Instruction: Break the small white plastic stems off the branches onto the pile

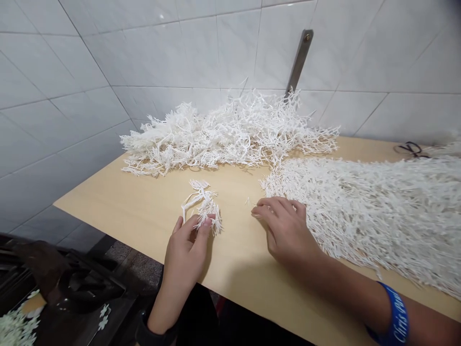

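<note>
The left hand (185, 250) pinches a white branched sprig (203, 204) between thumb and fingertips; the sprig lies on the counter (137, 202) just beyond its fingers. The right hand (286, 228) rests palm down beside it, loose and grasping nothing, fingers bent with their tips on the wood. Its far side touches the edge of a big heap of sprigs (378, 211), which spreads away to its right. Well beyond both hands, 1 more tangled heap (230, 132) sits against the tiled wall. A blue wristband (398, 322) circles the right forearm.
</note>
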`<state>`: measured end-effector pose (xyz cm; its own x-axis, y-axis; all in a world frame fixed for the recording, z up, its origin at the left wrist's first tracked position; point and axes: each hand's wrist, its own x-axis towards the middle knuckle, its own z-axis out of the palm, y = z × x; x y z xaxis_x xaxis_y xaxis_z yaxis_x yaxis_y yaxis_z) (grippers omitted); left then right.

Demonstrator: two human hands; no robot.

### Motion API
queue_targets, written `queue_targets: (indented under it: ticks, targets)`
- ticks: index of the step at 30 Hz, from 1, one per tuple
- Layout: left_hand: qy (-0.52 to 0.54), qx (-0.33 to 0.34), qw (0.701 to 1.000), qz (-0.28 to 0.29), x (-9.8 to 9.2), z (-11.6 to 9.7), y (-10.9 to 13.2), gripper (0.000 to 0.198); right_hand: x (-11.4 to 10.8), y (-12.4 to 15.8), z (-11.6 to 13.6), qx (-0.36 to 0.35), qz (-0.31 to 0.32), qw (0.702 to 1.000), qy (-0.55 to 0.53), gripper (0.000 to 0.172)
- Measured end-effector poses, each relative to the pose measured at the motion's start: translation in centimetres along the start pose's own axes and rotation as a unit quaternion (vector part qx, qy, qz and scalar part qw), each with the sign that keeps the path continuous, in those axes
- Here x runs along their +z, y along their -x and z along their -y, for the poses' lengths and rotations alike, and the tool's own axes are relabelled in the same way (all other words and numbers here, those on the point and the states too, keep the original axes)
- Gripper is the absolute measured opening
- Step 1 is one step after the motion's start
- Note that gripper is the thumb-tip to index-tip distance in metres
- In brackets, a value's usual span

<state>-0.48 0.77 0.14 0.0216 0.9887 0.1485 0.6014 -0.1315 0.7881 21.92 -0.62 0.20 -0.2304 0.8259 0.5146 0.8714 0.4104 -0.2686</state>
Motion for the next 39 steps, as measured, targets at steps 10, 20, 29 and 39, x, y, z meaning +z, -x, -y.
queue_targets:
  ticks: [10,20,29,39]
  targets:
    - [0.089,0.009,0.989,0.120,-0.1,-1.1,0.3,0.028,0.3,0.1,2.7,0.003,0.080,0.971,-0.226,0.026]
    - [0.002,0.106,0.978,0.182,0.0,-1.3,0.4,0.020,0.8,-0.2,2.3,0.005,0.055,0.965,-0.255,0.010]
    - [-0.084,0.099,0.991,0.044,0.4,-0.9,0.3,0.024,-0.4,0.2,2.3,-0.042,0.085,0.978,-0.185,0.022]
    - [-0.012,0.070,0.996,0.061,0.0,-0.2,0.1,0.031,-0.2,0.1,0.7,-0.020,0.054,0.998,-0.023,0.032]
